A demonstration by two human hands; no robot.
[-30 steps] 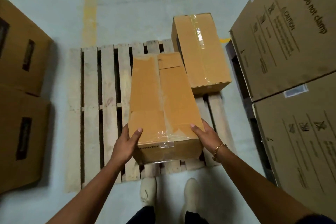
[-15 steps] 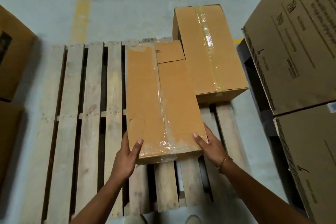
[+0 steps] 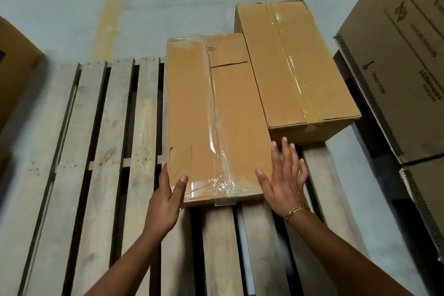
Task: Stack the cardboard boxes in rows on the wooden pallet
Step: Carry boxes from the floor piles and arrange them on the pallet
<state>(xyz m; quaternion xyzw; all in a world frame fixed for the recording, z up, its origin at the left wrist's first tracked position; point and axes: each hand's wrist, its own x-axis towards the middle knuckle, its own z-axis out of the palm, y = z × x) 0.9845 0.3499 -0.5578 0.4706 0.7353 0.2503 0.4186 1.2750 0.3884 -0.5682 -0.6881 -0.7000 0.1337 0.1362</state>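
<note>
Box (image 3: 211, 115) on pallet (image 3: 96, 151): stiff, probably light; tape (image 3: 216, 127) slick; take bottom corners; left hand (image 3: 165, 202) grips box; right hand (image 3: 286, 180) splayed, holding nothing.

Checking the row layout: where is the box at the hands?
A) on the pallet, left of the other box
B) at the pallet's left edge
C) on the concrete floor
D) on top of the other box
A: the nearer box lies on the pallet, directly left of the taller box.

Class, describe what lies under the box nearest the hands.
The box rests on the wooden pallet, whose slats show to its left and in front of it. The slats directly beneath the box are covered.
</note>
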